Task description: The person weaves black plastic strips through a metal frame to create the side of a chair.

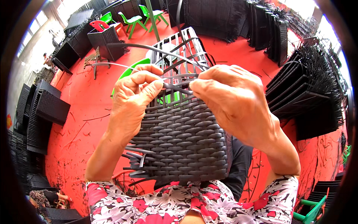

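Observation:
A dark grey wicker piece (182, 142) rests in front of me, its near part closely woven and its far part a bare frame (199, 46) crossed by loose strips. Just above the edge of the weave, my left hand (136, 91) pinches a flat dark plastic strip (175, 88) between thumb and forefinger. My right hand (235, 99) grips the same strip a short way to the right, its fingertips partly hidden behind the knuckles. Long loose strip ends (149, 47) arch out past both hands. Cut strip ends (140, 164) stick out at the weave's lower left.
A green chair (128, 72) shows beneath the frame. Strip scraps litter the red floor (87, 115). Stacked black wicker panels (305, 86) stand at the right, with more (52, 102) at the left. Green chairs (132, 20) and a red chair (100, 25) stand far off. Another person (48, 198) is at lower left.

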`<state>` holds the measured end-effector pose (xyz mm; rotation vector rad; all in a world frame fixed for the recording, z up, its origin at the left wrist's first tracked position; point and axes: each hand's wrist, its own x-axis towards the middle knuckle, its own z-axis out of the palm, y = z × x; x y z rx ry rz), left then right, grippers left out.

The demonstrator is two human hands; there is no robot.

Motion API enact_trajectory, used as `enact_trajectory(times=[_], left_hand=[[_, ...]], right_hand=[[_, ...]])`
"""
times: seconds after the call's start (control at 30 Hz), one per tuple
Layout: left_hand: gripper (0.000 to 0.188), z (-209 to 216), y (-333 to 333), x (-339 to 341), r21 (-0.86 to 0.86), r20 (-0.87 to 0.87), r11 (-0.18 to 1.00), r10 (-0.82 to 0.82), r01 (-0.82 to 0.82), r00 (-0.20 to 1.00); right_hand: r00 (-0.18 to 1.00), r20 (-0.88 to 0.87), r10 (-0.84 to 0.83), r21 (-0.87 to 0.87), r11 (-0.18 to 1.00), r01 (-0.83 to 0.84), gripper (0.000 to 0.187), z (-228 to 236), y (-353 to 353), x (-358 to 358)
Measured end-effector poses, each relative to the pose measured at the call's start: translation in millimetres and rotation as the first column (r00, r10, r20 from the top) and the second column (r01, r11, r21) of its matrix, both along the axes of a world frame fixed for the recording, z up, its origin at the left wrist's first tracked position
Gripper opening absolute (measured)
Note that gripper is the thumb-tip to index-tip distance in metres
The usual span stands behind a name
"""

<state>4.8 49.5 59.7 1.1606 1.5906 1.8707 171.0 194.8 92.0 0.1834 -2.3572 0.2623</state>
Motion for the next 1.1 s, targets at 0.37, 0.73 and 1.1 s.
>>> enact_trajectory(times=[0.37,0.73,1.1], left_hand=[[0.003,0.5,-32.2,-5.5,0.142,-0.205,0.986,0.120,-0.092,0.971],[0.017,3.8,-46.1,-17.9,0.267,0.036,0.924,0.274,-0.273,0.961],[0.007,-38.3,-21.5,-21.2,-0.263,-0.756,0.965,-0.219,0.021,0.617]], right_hand=[[0.988,0.047,0.144,-0.109,0.984,-0.138,0.016,-16.5,1.3,-32.8],[0.971,0.158,0.181,-0.642,0.765,-0.038,0.016,6.7,-3.5,-41.0],[0.901,0.426,-0.078,0.094,0.995,0.042,0.011,2.4,-1.8,-15.4]])
